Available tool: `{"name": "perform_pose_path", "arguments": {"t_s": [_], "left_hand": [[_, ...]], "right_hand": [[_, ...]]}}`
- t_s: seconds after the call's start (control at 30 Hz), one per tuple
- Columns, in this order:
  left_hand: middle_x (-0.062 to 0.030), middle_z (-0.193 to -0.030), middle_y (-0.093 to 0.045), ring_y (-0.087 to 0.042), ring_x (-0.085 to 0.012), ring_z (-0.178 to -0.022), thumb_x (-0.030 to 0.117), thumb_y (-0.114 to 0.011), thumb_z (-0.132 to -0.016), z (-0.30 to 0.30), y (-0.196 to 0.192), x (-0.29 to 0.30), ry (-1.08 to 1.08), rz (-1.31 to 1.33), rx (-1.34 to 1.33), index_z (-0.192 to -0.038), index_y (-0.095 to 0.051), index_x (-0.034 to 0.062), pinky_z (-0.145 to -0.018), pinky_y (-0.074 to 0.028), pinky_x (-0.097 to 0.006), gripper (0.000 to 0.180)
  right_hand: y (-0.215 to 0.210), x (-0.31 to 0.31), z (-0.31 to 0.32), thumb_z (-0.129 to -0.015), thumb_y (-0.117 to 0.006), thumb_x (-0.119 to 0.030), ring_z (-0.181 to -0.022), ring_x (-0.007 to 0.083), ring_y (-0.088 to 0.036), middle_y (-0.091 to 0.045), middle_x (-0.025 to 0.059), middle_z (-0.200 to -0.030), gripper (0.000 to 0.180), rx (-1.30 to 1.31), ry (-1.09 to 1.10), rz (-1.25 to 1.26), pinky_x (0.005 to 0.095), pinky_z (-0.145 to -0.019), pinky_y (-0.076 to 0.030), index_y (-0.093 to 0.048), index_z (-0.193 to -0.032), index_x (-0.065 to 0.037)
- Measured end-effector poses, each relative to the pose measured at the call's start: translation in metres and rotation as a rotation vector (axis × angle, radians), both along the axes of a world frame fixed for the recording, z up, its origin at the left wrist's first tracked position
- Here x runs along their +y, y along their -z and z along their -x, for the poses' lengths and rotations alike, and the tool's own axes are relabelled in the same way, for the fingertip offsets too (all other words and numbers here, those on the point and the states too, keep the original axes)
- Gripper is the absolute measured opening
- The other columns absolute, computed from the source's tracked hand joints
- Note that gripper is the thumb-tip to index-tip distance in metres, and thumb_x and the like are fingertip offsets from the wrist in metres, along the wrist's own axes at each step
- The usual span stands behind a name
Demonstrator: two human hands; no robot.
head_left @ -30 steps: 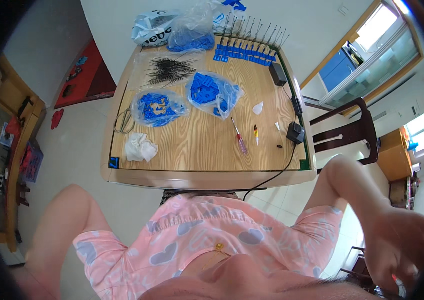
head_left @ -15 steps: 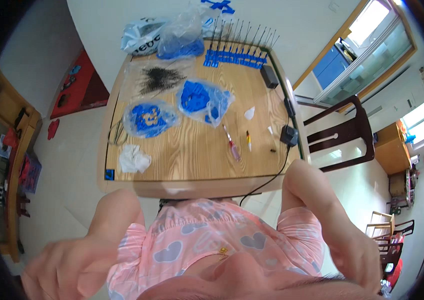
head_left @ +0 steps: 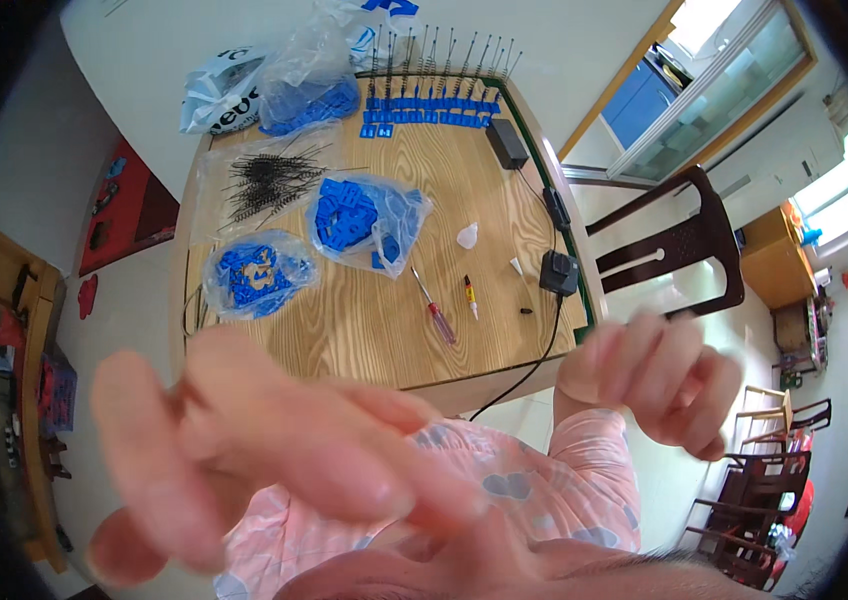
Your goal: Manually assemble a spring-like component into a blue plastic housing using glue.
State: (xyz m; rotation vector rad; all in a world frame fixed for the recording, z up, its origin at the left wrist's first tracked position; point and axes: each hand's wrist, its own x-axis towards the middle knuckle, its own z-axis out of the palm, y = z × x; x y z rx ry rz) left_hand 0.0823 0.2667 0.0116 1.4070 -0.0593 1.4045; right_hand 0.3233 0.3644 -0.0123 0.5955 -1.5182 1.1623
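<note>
Hovering off the table [head_left: 364, 345], the left hand [head_left: 254, 450] parts its fingers around nothing visible, the right [head_left: 652, 380] curls, whether empty I can't tell, while the red-handled screwdriver [head_left: 433, 308] and small tube [head_left: 470, 298] lie on the near half, presumably for easy reach.

On the table [head_left: 374, 345] before me, the screwdriver [head_left: 440, 323] lies left of the tube [head_left: 471, 297]. Farther left sits the front bag [head_left: 300, 266], with the back bag [head_left: 410, 216] behind it to the right. Springs [head_left: 269, 185] lie behind the front bag. The adapter [head_left: 558, 272] lies near the right edge, a chair [head_left: 722, 255] beyond.
</note>
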Motion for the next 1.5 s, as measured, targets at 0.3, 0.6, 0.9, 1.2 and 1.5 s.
{"name": "perform_pose_path", "arguments": {"t_s": [0.3,0.6,0.9,1.2,1.5], "left_hand": [[-0.0086,-0.104,-0.054,-0.061,-0.0227,-0.091,-0.001,-0.053,-0.085,0.016,0.015,-0.071,-0.133,-0.138,-0.43,-0.088,-0.057,0.0037,-0.088,-0.048,-0.041,0.007],[-0.014,-0.098,-0.063,-0.062,-0.0306,-0.091,0.013,-0.053,-0.091,0.097,0.078,-0.109,0.383,-0.552,0.278,-0.098,-0.065,0.0058,-0.078,-0.053,-0.043,0.016],[-0.0156,-0.098,-0.062,-0.063,-0.0315,-0.09,0.008,-0.047,-0.09,0.057,0.083,-0.123,-0.044,-0.54,0.374,-0.094,-0.064,0.0028,-0.08,-0.051,-0.043,0.018],[-0.0138,-0.09,-0.061,-0.062,-0.0307,-0.091,0.012,-0.049,-0.091,0.045,0.084,-0.125,0.075,-0.602,0.468,-0.089,-0.063,0.0038,-0.084,-0.049,-0.045,0.017],[-0.0122,-0.08,-0.061,-0.062,-0.0277,-0.092,0.011,-0.055,-0.087,0.043,0.098,-0.117,0.244,-0.58,0.611,-0.08,-0.061,0.0015,-0.09,-0.046,-0.046,0.014]], "right_hand": [[-0.004,-0.049,0.002,-0.097,-0.048,-0.028,-0.093,0.0289,-0.056,-0.056,0.0175,-0.108,0.021,-0.174,-0.392,-0.191,0.0473,-0.089,-0.045,-0.059,-0.108,-0.014],[0.074,-0.037,0.021,-0.096,-0.051,-0.024,-0.087,0.0311,-0.061,-0.061,0.0154,-0.109,0.025,-0.537,-0.75,-0.615,0.0448,-0.077,-0.049,-0.062,-0.112,-0.009],[0.11,-0.031,-0.007,-0.093,-0.058,-0.019,-0.09,0.0307,-0.058,-0.063,0.0123,-0.108,0.021,-0.919,-0.762,-0.394,0.043,-0.079,-0.047,-0.066,-0.107,-0.005],[0.102,-0.039,-0.02,-0.091,-0.062,-0.018,-0.089,0.0289,-0.061,-0.065,0.0108,-0.104,0.019,-0.936,-0.686,-0.35,0.0387,-0.077,-0.049,-0.067,-0.103,-0.004],[0.121,-0.04,0.007,-0.095,-0.054,-0.019,-0.083,0.0283,-0.06,-0.063,0.0135,-0.105,0.024,-0.895,-0.635,-0.19,0.0373,-0.07,-0.049,-0.064,-0.11,-0.004]]}}
